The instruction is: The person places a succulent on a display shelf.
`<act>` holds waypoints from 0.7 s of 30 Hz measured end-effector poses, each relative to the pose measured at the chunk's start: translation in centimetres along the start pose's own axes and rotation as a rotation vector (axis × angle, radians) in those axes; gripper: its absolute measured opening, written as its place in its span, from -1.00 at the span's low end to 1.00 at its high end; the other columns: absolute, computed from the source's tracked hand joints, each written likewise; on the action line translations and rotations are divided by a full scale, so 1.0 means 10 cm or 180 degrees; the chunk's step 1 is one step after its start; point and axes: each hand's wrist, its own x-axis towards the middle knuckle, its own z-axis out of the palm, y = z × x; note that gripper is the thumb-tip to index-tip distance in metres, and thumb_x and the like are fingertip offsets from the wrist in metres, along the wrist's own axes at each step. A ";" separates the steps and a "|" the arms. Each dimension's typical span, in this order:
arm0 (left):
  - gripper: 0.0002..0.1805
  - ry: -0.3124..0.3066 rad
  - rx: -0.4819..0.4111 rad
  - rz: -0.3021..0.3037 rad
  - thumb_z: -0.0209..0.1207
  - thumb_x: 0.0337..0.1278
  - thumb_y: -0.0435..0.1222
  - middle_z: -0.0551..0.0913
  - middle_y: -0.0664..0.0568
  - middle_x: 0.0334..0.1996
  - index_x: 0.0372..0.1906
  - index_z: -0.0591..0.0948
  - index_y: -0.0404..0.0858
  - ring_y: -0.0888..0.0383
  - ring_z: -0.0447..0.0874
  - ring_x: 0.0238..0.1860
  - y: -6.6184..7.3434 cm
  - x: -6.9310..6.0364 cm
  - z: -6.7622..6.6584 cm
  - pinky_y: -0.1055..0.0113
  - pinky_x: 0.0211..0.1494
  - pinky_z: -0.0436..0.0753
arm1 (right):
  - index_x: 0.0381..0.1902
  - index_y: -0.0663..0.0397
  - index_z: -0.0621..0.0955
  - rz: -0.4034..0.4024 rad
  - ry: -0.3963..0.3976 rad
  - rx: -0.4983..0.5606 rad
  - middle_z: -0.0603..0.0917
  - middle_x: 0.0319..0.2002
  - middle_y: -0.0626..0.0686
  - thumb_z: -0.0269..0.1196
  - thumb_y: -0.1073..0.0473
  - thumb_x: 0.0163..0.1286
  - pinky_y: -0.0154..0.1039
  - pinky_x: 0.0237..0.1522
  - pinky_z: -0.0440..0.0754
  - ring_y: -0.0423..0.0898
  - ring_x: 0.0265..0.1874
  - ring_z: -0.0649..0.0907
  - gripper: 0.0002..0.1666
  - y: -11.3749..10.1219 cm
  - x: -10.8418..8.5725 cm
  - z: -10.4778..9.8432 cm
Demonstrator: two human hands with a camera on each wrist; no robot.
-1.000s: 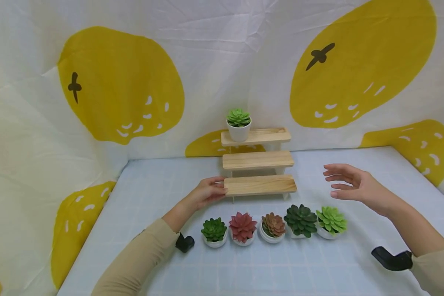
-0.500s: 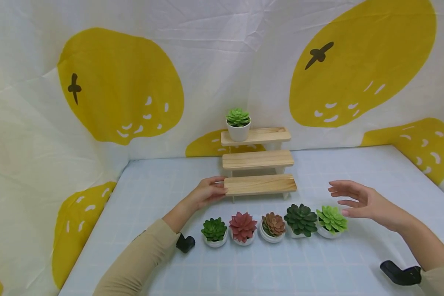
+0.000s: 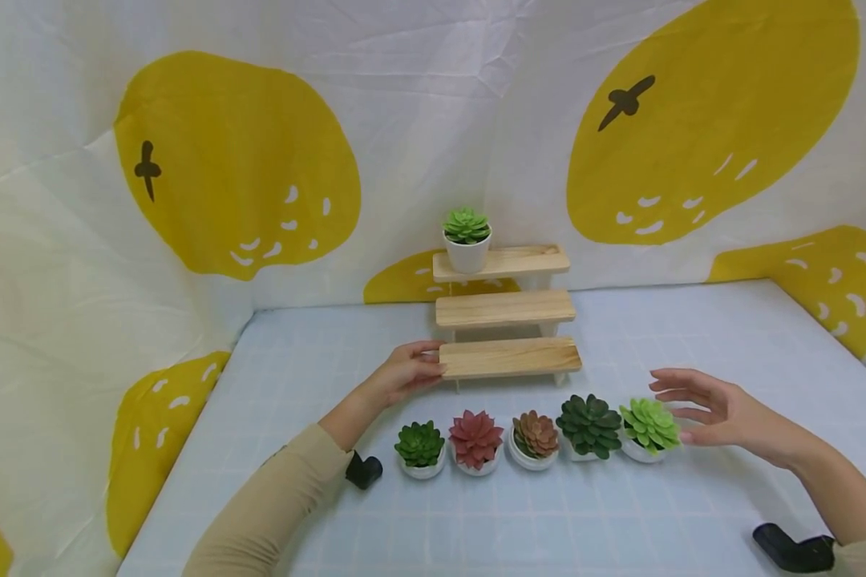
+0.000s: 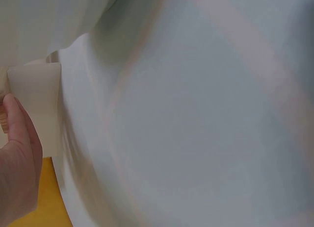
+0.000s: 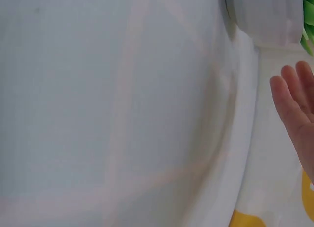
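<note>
A three-tier wooden stand (image 3: 508, 357) stands at the back middle. My left hand (image 3: 406, 375) pinches the left end of its lowest board, thumb in front; the left wrist view shows the fingers (image 4: 17, 120) at the board's edge. On the top board's left side sits a bright green potted succulent (image 3: 467, 238). My right hand (image 3: 718, 410) is just right of a light green potted succulent (image 3: 650, 429), fingers relaxed and apart, holding nothing. In the right wrist view, that hand (image 5: 299, 107) is near a white pot (image 5: 267, 13); contact cannot be told.
In a row left of the light green plant stand a dark green succulent (image 3: 588, 427), a brown one (image 3: 535, 437), a red one (image 3: 475, 441) and a small green one (image 3: 420, 447). A white cloth with yellow fruit shapes (image 3: 238, 160) hangs behind the table (image 3: 520, 521).
My right hand has come down and toward me, from the stand's right to beside the light green succulent. The left hand has stayed on the lowest board.
</note>
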 end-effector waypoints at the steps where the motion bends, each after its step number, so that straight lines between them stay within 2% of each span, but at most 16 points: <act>1: -0.46 0.0000 -0.0002 -0.0003 0.12 0.12 -0.56 0.53 -0.26 -0.01 0.25 0.37 -0.40 0.17 0.59 -0.26 0.00 0.00 0.00 0.28 -0.02 0.63 | 0.36 0.38 0.07 0.0008 -0.0016 0.0001 0.36 0.25 0.01 0.10 0.57 0.22 -0.38 0.03 0.54 -0.28 0.13 0.44 -0.21 0.01 0.00 0.00; 4: -0.46 0.0013 -0.0007 -0.0026 0.12 0.12 -0.56 0.50 -0.29 0.04 0.25 0.37 -0.40 0.16 0.59 -0.25 0.01 0.00 0.01 0.29 -0.02 0.63 | 0.36 0.41 0.06 0.0029 -0.0076 -0.0005 0.34 0.27 0.10 0.11 0.56 0.21 -0.44 0.05 0.49 -0.30 0.15 0.41 -0.20 0.03 -0.01 0.01; 8: -0.45 0.0021 -0.0007 -0.0058 0.12 0.12 -0.56 0.47 -0.32 0.08 0.26 0.36 -0.39 0.17 0.58 -0.24 0.01 0.00 0.01 0.30 -0.02 0.63 | 0.37 0.34 0.09 0.0196 -0.0048 -0.0134 0.34 0.26 0.12 0.18 0.51 0.18 -0.49 0.04 0.44 -0.32 0.13 0.41 -0.16 0.03 0.01 0.04; 13: -0.46 -0.0001 -0.0008 -0.0048 0.11 0.13 -0.56 0.48 -0.32 0.08 0.26 0.36 -0.39 0.17 0.58 -0.23 0.01 0.00 0.01 0.28 0.00 0.62 | 0.37 0.22 0.16 0.0493 0.0006 -0.0381 0.35 0.25 -0.06 0.30 0.40 0.14 -0.52 -0.01 0.43 -0.44 0.08 0.36 -0.12 0.02 0.04 0.08; 18: -0.47 0.0001 0.0011 -0.0027 0.12 0.13 -0.55 0.50 -0.29 0.04 0.25 0.38 -0.38 0.16 0.58 -0.23 0.00 0.01 0.00 0.27 0.01 0.62 | 0.38 0.13 0.18 0.0652 -0.0043 -0.0393 0.29 0.25 -0.24 0.34 0.35 0.10 -0.53 -0.04 0.42 -0.61 0.07 0.23 -0.08 0.02 0.06 0.12; 19: -0.47 -0.0006 0.0012 -0.0019 0.12 0.13 -0.55 0.50 -0.28 0.03 0.25 0.38 -0.39 0.17 0.58 -0.24 -0.01 0.01 0.00 0.28 0.01 0.62 | 0.38 0.13 0.18 0.0681 -0.0059 -0.0394 0.28 0.24 -0.30 0.34 0.35 0.10 -0.53 -0.04 0.42 -0.50 0.17 0.22 -0.08 0.02 0.06 0.13; 21: -0.47 -0.0025 0.0005 0.0000 0.12 0.13 -0.55 0.52 -0.26 0.00 0.25 0.38 -0.39 0.17 0.58 -0.24 -0.01 0.01 0.00 0.28 0.00 0.62 | 0.37 0.13 0.18 0.0759 -0.0081 -0.0437 0.25 0.20 -0.39 0.35 0.32 0.09 -0.30 0.05 0.48 -0.17 0.32 0.17 -0.08 0.03 0.08 0.14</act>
